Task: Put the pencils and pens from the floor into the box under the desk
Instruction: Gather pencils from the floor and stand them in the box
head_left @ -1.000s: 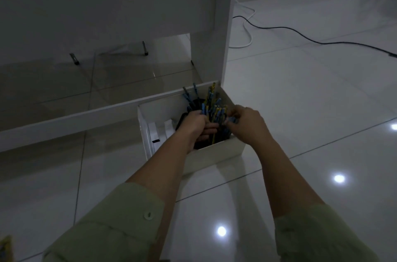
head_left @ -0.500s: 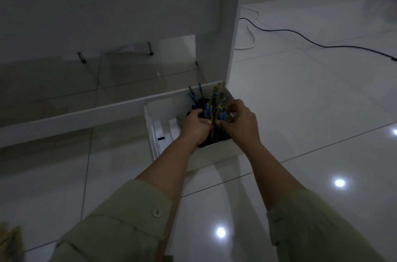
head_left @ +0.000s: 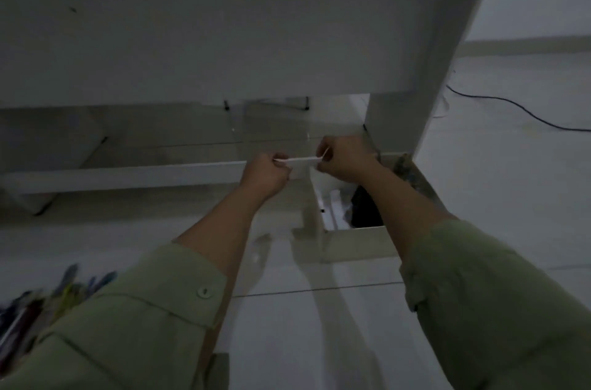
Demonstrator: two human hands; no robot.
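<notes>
— Under the desk [head_left: 224, 22], what has changed?

— Half a second back both hands were down in the box [head_left: 355, 242], among the upright pens [head_left: 404, 166] at its far right corner. Now they are lifted clear of it, up and to the left. The left hand [head_left: 265, 174] and the right hand [head_left: 345, 162] each pinch one end of a thin pale strip [head_left: 299, 160], stretched level between them, fingers curled tight around it. I cannot tell what the strip is; perhaps a band that tied a bundle.

— And for the task?

— I judge that one batch has gone in. It is not finished: a blurred heap of pens and pencils [head_left: 48, 300] lies on the floor [head_left: 479, 198] at the near left, well apart from the box and partly behind the left sleeve [head_left: 144, 309].

— Any writing or brand?

— None readable; the picture is dim and smeared. A black cable [head_left: 511, 105] runs across the far right tiles.
</notes>
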